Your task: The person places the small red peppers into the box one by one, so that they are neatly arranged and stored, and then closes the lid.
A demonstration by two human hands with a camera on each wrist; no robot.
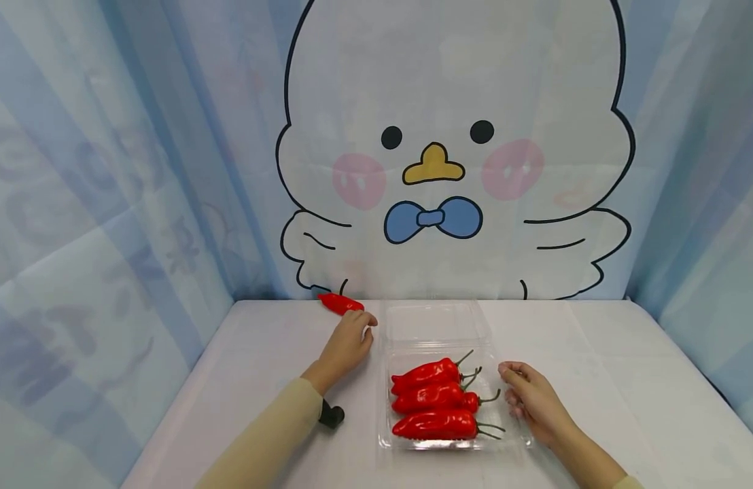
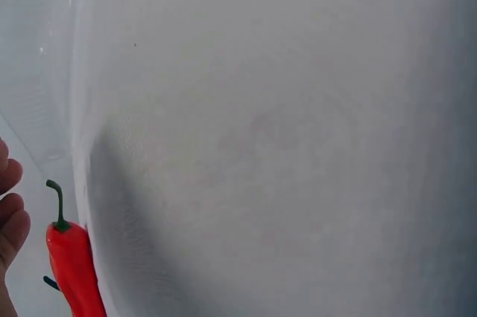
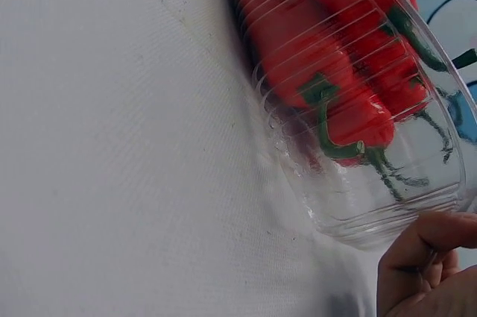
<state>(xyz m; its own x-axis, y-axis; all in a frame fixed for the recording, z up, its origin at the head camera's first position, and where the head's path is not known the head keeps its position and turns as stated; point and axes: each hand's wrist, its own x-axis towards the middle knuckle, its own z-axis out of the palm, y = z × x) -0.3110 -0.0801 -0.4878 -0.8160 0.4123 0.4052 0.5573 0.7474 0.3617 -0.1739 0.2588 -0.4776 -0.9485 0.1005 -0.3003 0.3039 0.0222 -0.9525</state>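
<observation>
At the table's back left lies a red pepper (image 1: 336, 303), its stem end beside my left hand (image 1: 350, 339). In the left wrist view the fingers (image 2: 11, 216) are bent, with a gap between them and the pepper (image 2: 74, 268). Several glossy red peppers (image 1: 434, 426) with green stems lie side by side in a clear plastic box (image 1: 385, 445). My right hand (image 1: 532, 397) is at the box's right edge with bent fingers. In the right wrist view a finger (image 3: 417, 246) overlaps the box's corner; whether it grips the rim is hidden.
The box's clear lid (image 1: 434, 322) is folded back towards the curtain (image 1: 450, 75) behind the table. A black object (image 1: 331, 415) shows beside the left forearm, partly hidden by the sleeve. White cloth (image 1: 603, 380) covers the table.
</observation>
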